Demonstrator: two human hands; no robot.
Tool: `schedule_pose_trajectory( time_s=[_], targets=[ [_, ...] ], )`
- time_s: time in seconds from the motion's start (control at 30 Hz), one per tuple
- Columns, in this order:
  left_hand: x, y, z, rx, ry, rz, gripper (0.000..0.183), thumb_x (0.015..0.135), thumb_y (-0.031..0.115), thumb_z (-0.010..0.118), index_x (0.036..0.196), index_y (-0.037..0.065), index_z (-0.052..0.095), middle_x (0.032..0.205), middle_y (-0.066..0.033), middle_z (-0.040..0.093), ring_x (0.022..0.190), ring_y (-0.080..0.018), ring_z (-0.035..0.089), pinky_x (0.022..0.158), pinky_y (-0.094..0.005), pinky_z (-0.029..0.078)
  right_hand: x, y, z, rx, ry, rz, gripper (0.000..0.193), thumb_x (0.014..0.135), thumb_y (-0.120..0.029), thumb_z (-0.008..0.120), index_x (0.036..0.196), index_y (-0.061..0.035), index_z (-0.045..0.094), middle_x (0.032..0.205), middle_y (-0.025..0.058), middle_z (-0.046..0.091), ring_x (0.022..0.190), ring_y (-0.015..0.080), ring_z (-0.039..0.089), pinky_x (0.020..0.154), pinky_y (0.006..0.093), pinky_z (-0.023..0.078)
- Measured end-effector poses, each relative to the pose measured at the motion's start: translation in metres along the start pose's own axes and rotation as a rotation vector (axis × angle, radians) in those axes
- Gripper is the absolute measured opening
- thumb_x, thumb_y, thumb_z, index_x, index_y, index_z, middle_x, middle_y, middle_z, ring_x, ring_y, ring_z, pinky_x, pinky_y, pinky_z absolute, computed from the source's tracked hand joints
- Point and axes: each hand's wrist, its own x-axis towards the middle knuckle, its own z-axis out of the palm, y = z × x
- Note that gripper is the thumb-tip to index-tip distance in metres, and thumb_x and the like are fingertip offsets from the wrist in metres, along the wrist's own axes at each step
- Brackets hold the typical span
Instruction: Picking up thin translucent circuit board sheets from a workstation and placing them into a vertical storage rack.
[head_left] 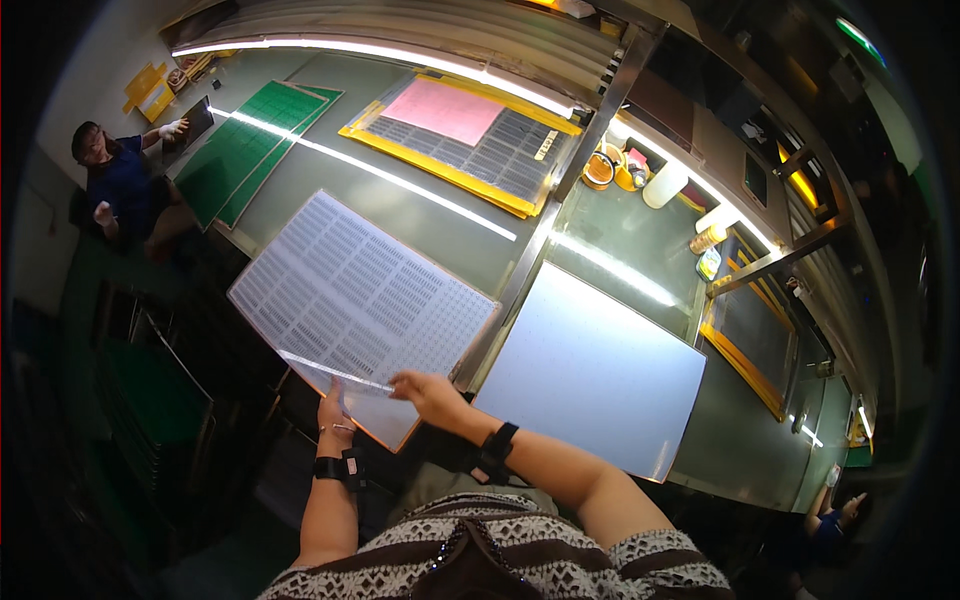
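A pale rectangular panel with rows of small dark printed marks and a thin copper-coloured edge lies tilted over the bench's front edge. My left hand holds its near edge, fingertips reaching onto the surface and the other fingers partly hidden. Over the panel's near right part is my right hand, with fingers curled together close to the surface; what they pinch, if anything, I cannot make out. A bright narrow line crosses the panel beside both hands. To the right, a plain white panel lies flat on the bench.
Farther back lies a yellow-framed dark sheet with a pink sheet on it. Green panels lie at the far left, near a co-worker. A white bottle and tape rolls stand below a lit shelf. Metal posts rise between bench sections.
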Motion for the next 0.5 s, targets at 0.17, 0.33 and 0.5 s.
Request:
schedule_pose_trajectory(
  time_s=[0.17, 0.33, 0.5],
  targets=[
    [-0.015, 0.015, 0.025, -0.003, 0.127, 0.13, 0.035, 0.089, 0.021, 0.049, 0.113, -0.004, 0.047, 0.107, -0.0154, 0.055, 0.095, -0.0278, 0.056, 0.082, -0.0386, 0.047, 0.017, -0.035, -0.03, -0.161, -0.172, -0.057, 0.026, 0.083, -0.02, 0.053, 0.106, -0.0069, 0.056, 0.095, 0.0145, 0.063, 0.091, 0.0289, 0.06, 0.076, 0.0376, 0.046],
    [-0.064, 0.079, 0.093, 0.029, 0.097, 0.188, 0.034, 0.09, 0.025, 0.046, 0.109, -0.003, 0.049, 0.105, -0.0139, 0.056, 0.09, -0.0255, 0.057, 0.081, -0.0382, 0.046, -0.023, -0.052, -0.023, -0.916, -0.057, -0.602, 0.054, 0.072, -0.009, 0.059, 0.125, -0.0131, 0.047, 0.129, 0.0147, 0.044, 0.119, 0.0363, 0.041, 0.099, 0.045, 0.033],
    [-0.113, 0.124, 0.146, 0.2, -0.43, 0.457, 0.077, 0.085, 0.06, 0.035, 0.137, 0.006, 0.022, 0.142, -0.0138, 0.024, 0.132, -0.0245, 0.021, 0.104, -0.0423, 0.022, 0.009, -0.075, -0.063, 0.042, 0.61, -0.597, 0.016, 0.081, -0.006, 0.053, 0.091, 0.0029, 0.061, 0.075, 0.0169, 0.063, 0.074, 0.0184, 0.064, 0.066, 0.0285, 0.049]
  ],
)
